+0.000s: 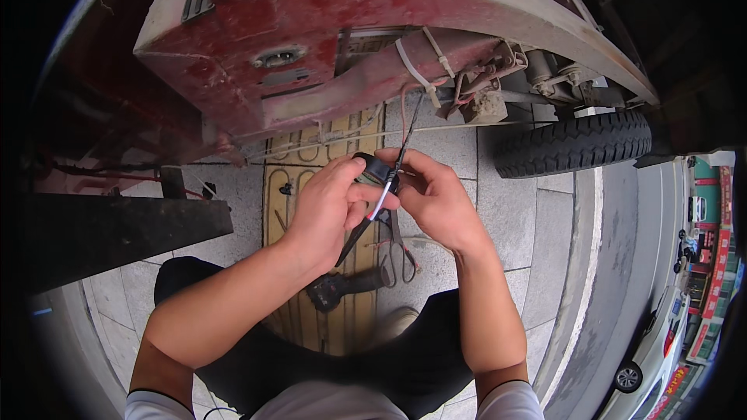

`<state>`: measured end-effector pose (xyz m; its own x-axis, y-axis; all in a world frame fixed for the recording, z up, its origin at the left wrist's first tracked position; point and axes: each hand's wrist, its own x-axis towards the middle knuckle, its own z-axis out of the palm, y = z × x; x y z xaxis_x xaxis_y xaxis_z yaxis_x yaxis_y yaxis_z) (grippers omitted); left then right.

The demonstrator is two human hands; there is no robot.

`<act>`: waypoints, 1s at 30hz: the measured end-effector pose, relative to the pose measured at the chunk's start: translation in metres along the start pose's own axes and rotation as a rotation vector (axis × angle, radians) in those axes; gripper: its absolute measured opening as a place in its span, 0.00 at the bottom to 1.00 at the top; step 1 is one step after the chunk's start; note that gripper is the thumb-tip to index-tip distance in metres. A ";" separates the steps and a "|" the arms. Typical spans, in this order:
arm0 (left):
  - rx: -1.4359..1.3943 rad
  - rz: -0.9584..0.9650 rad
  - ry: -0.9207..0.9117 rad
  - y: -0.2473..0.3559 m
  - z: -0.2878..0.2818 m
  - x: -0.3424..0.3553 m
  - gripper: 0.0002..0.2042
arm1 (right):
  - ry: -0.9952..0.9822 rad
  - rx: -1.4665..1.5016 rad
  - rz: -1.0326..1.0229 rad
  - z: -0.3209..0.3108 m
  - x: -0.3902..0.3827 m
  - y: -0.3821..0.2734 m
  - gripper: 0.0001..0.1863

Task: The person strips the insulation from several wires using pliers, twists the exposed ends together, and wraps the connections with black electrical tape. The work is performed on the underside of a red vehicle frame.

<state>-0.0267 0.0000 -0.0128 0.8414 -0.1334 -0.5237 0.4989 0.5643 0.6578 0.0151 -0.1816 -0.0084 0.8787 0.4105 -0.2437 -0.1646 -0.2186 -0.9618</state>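
1. Closest to us, our white sleeves (510, 404) and bare forearms (226, 303) reach forward, elbows bent outward, wrists converging.
2. Between our hands, the black-wrapped cable (409, 137) slants below the red vehicle body (319, 19), its white wire (380, 201) showing.
3. Our left hand (331, 194) curls mostly closed around a black tape roll (370, 168); our right hand (442, 201) pinches the cable, thumb against fingers.
4. We judge that a light fingertip hold could let the roll drop, or slack tension leave the wrap loose.
5. Below lie scissors (394, 232) and a black power tool (331, 289).
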 end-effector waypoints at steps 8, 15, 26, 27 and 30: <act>0.245 0.159 -0.116 -0.009 0.011 -0.011 0.23 | 0.076 -0.107 -0.010 -0.010 -0.022 -0.006 0.14; 0.445 0.277 -0.146 -0.016 0.009 -0.013 0.11 | 0.139 -0.434 -0.062 0.000 -0.048 -0.030 0.16; 0.539 0.478 0.004 -0.039 0.010 -0.033 0.29 | 0.117 -0.738 -0.528 0.025 -0.060 -0.044 0.25; 0.367 0.443 -0.023 -0.038 0.010 -0.033 0.28 | 0.102 -0.712 -0.560 0.024 -0.056 -0.045 0.26; 0.098 0.259 -0.064 -0.024 0.006 -0.028 0.24 | 0.160 -0.144 -0.259 0.022 -0.044 -0.027 0.21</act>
<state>-0.0609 -0.0148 -0.0107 0.9534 -0.0477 -0.2981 0.2805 0.5051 0.8162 -0.0290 -0.1743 0.0260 0.9442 0.3270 0.0406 0.1288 -0.2528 -0.9589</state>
